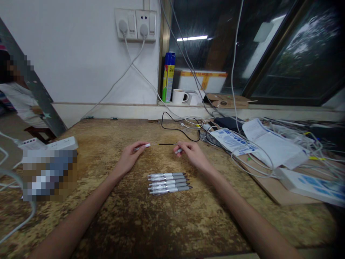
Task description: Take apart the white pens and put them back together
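Left hand: pinches a white barrel
Right hand: grips a grey piece
Refill: between the hands, one end at the right fingertips
Pens: side by side on the table

Spray can — white mug beside it

Single head-worn view, facing forward and down across the worn brown wooden table toward the white painted wall and dark glass window. The bare left hand and bare right hand sit near mid-frame, at middle range. The lower right edge appears too dark to assess reliably.
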Demonstrator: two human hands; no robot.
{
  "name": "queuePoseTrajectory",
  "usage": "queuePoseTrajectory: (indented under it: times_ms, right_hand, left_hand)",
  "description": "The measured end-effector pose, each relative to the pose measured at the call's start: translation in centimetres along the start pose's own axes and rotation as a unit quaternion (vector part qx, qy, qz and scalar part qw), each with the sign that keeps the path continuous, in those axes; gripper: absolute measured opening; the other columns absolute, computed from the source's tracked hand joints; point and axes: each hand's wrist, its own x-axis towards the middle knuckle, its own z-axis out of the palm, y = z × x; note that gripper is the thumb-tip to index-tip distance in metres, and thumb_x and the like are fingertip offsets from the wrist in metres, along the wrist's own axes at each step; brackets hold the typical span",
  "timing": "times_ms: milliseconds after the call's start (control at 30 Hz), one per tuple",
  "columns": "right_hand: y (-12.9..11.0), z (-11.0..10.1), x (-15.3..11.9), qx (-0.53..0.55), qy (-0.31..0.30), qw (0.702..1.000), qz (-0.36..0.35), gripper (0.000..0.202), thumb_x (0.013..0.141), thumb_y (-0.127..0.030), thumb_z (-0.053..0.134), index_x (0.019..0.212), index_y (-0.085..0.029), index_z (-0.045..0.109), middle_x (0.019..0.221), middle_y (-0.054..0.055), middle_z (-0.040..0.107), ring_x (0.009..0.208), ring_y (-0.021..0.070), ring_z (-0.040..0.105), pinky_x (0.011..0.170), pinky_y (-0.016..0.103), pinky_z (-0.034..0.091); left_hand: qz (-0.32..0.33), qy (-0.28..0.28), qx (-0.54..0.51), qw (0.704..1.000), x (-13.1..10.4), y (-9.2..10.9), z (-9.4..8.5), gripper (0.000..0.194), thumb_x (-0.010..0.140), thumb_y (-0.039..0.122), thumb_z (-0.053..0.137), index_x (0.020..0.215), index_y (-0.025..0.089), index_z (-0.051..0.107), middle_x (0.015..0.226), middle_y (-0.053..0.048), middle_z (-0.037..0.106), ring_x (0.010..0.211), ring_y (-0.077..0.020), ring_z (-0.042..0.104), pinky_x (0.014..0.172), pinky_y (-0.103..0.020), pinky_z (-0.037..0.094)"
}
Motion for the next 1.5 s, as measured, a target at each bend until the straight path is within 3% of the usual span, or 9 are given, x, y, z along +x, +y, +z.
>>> queuePoseTrajectory:
  times_ms: [300,867,1167,1500]
  right_hand:
    - [-0.2,0.2,-0.2,0.001,-0.024,1.000,-0.007,0.057,0.092,-0.067,0.059,0.082,-0.014,0.078,0.072,0.007,0.073,0.065,0.0173,0.065,0.069,0.030,0.050]
    - [-0.1,0.3,-0.3,-0.034,-0.009,0.999,-0.020,0.057,0.094,-0.067,0.056,0.084,-0.015,0.078,0.073,0.006,0.073,0.067,0.0185,0.066,0.070,0.030,0.050]
    - [0.4,0.2,-0.3,-0.045,-0.023,0.998,-0.023,0.054,0.098,-0.062,0.053,0.087,-0.014,0.077,0.079,0.007,0.074,0.069,0.0188,0.066,0.071,0.031,0.050]
    - [-1.6,1.5,-1.4,-0.162,-0.029,0.977,-0.135,0.029,0.100,-0.042,0.058,0.093,-0.020,0.076,0.095,0.007,0.072,0.091,0.0215,0.067,0.080,0.031,0.050]
  left_hand:
    - [0.005,-0.007,0.014,1.000,0.0,0.5,0.0,0.038,0.100,0.049,0.057,0.119,0.022,0.076,0.123,-0.007,0.076,0.115,-0.0268,0.067,0.106,-0.037,0.045]
    - [-0.001,-0.028,0.003,1.000,-0.3,1.7,0.1,0.038,0.100,0.050,0.057,0.118,0.023,0.076,0.122,-0.007,0.076,0.115,-0.0273,0.067,0.106,-0.039,0.047]
    - [0.004,-0.026,-0.008,1.000,-0.3,1.3,0.1,0.036,0.100,0.048,0.057,0.119,0.022,0.076,0.125,-0.007,0.075,0.117,-0.0266,0.067,0.108,-0.040,0.046]
    - [0.066,-0.064,0.031,0.995,-0.8,2.7,0.4,0.028,0.099,0.041,0.063,0.117,0.025,0.077,0.121,-0.006,0.076,0.112,-0.0251,0.069,0.103,-0.038,0.050]
